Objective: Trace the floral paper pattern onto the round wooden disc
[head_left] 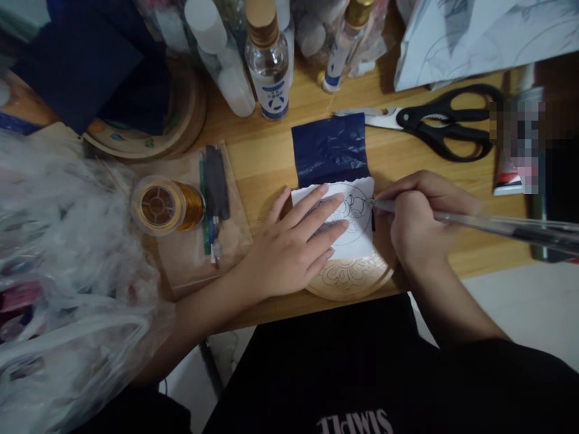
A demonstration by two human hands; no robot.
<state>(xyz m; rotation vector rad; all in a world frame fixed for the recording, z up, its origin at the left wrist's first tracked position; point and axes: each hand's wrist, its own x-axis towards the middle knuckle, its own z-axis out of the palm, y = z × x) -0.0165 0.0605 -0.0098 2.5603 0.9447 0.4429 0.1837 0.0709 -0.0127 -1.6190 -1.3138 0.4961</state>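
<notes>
My left hand [298, 247] lies flat with its fingers spread over a small white paper [353, 235] that carries a line drawing inside a circle. Between the fingers of my right hand [420, 217] is a clear pen [479, 222], its tip at the right side of the drawing. Under the paper, a round wooden disc [348, 280] shows line patterns along its near part. A dark blue sheet, seemingly carbon paper [332, 147], sticks out beyond the paper's far edge.
Black-handled scissors [446, 120] lie behind my right hand. Bottles [269, 72] stand at the back. To the left are a spool of golden thread [167, 205], a clear packet [181, 259] with pens, and a plastic bag [72, 259]. A paint tube [518, 163] lies right.
</notes>
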